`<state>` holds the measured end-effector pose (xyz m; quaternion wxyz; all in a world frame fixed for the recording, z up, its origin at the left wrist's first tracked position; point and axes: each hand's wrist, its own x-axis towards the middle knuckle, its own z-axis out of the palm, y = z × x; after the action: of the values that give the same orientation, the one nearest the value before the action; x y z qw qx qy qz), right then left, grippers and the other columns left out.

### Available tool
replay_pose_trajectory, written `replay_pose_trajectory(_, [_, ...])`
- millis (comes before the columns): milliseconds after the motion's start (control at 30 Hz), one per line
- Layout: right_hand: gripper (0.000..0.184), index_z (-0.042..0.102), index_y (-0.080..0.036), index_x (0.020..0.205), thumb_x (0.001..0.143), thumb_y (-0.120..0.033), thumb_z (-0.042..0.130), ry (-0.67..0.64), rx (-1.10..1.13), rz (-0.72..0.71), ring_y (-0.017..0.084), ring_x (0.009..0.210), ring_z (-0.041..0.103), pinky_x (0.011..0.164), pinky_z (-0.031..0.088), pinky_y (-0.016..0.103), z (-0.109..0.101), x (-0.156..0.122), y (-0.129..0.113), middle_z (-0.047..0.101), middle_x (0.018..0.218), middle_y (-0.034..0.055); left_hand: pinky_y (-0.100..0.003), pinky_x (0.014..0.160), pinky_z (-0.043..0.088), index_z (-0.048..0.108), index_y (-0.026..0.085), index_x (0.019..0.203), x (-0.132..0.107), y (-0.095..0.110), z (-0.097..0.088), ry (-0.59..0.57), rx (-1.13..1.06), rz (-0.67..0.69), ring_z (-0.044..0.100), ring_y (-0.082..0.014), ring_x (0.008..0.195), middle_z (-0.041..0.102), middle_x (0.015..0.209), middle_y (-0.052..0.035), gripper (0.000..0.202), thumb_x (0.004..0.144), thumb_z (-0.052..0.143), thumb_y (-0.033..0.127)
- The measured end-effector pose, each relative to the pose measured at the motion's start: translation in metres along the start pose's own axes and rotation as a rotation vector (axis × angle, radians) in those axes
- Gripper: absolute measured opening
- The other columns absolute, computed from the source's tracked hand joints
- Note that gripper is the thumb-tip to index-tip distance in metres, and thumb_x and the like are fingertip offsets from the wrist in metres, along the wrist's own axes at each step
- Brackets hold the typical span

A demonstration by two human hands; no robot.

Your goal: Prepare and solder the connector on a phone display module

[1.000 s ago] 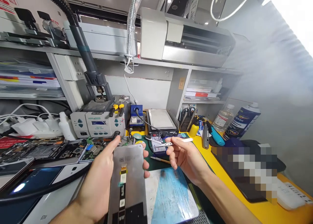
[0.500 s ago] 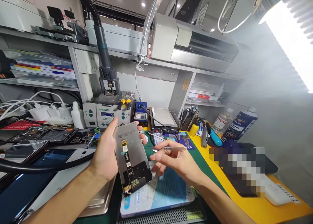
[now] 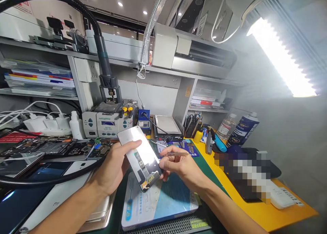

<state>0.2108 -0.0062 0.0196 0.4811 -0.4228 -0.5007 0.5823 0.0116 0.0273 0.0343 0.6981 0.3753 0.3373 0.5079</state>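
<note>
My left hand (image 3: 116,162) grips a phone screen (image 3: 133,147) by its left edge, thumb laid across the back. The panel is tilted, and bright glare hides much of its silver backing. A black flex cable (image 3: 145,172) runs down toward its lower end. My right hand (image 3: 176,164) pinches a pair of metal tweezers (image 3: 180,154), and its fingers are close against the screen's right edge. The tweezers' tips lie near that edge and are too small to make out. Below both hands lies a blue and white box (image 3: 163,203).
Several phones (image 3: 58,200) are stacked at the left beside opened phone boards (image 3: 51,145). Behind stand a hot-air station (image 3: 107,123) and a flat heating plate (image 3: 167,125). A spray can (image 3: 242,130) and a bottle (image 3: 226,127) stand at the right. A black hose (image 3: 51,179) crosses the left side.
The phone screen has tilted, so glare now covers its back. My left thumb has moved onto the panel. My right hand stays beside its right edge with the tweezers. The whole view has shifted slightly.
</note>
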Motion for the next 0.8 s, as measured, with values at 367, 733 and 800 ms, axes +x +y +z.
replay_pose_trajectory(367, [0.044, 0.059, -0.017, 0.094, 0.066, -0.034, 0.087, 0.022, -0.021, -0.118, 0.016, 0.052, 0.068, 0.047, 0.053, 0.024, -0.013, 0.009, 0.003, 0.069, 0.062, -0.003, -0.031, 0.074, 0.054, 0.065, 0.016, 0.09, 0.004, -0.008, -0.006, -0.022, 0.187, 0.008, 0.065, -0.02, 0.082, 0.073, 0.086, -0.0027, 0.02, 0.072, 0.074, 0.014])
replay_pose_trajectory(733, [0.04, 0.06, -0.015, 0.095, 0.066, -0.025, 0.088, -0.077, 0.071, -0.075, 0.018, 0.056, 0.071, 0.049, 0.054, 0.024, -0.018, 0.011, 0.007, 0.07, 0.065, -0.0008, -0.036, 0.079, 0.056, 0.063, 0.017, 0.117, -0.006, 0.002, 0.002, -0.243, 0.257, 0.05, 0.07, -0.0244, 0.09, 0.075, 0.105, -0.0095, 0.033, 0.087, 0.067, 0.03])
replay_pose_trajectory(800, [0.04, 0.06, -0.016, 0.094, 0.066, -0.023, 0.088, -0.049, 0.091, -0.072, 0.018, 0.056, 0.07, 0.05, 0.055, 0.024, -0.016, 0.012, 0.008, 0.069, 0.063, -0.001, -0.035, 0.074, 0.057, 0.062, 0.016, 0.115, -0.006, 0.002, 0.001, -0.28, 0.329, 0.025, 0.069, -0.0228, 0.084, 0.075, 0.102, -0.0102, 0.034, 0.086, 0.069, 0.032])
